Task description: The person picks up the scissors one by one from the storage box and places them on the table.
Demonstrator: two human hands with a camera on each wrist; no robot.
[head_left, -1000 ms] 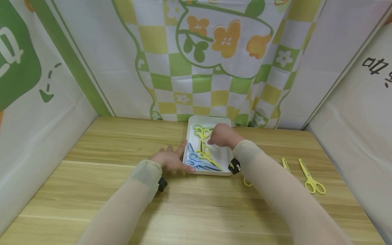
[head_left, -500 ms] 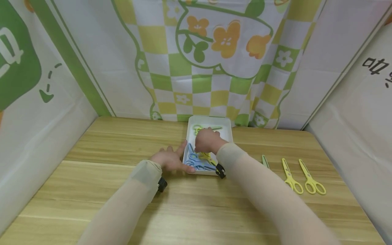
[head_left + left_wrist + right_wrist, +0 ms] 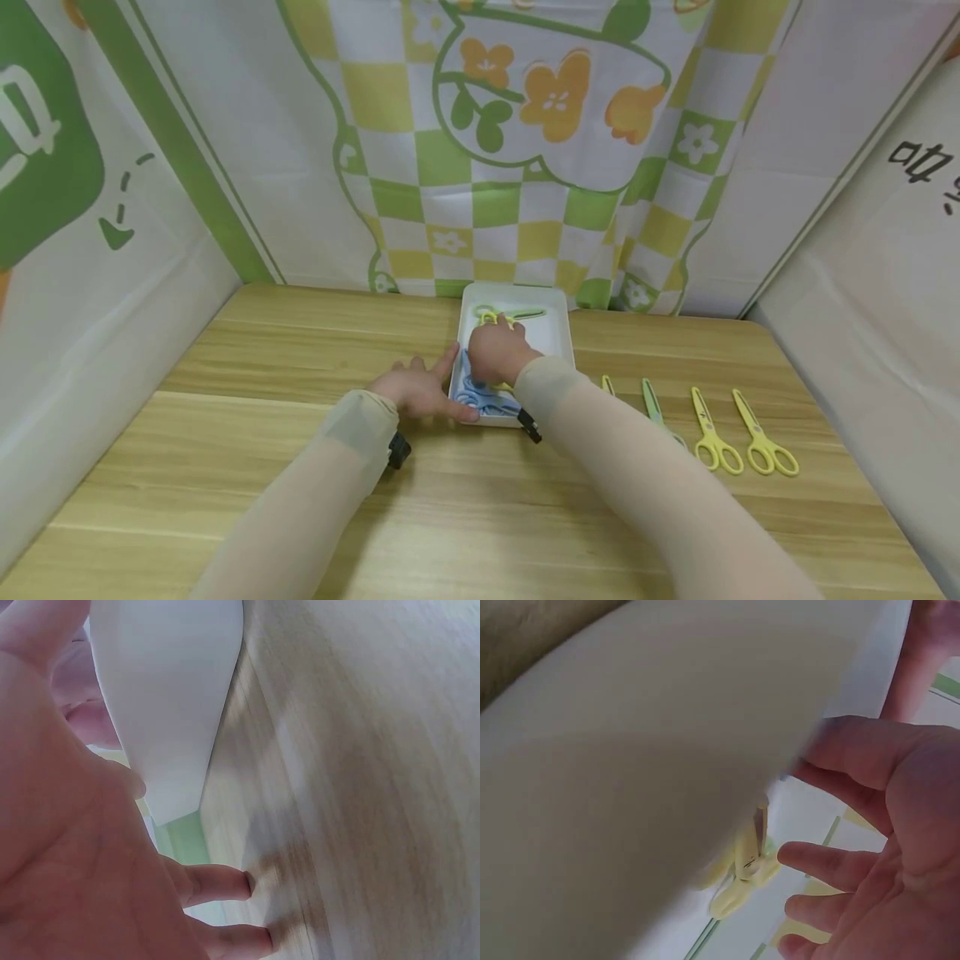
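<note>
well, the white tray holds scissors; right hand reaches inside

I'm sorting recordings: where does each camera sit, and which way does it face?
Head: on the person's head, facing forward and down at table, tray and scissors; left hand, right hand and both arms show.
Left wrist: on that wrist, looking past the palm at the tray's wall and table; left hand and part of the right show.
Right wrist: on that wrist, facing the tray's wall and yellow scissors; right hand and part of the left show.
Head and right wrist share tray and yellow scissors.
</note>
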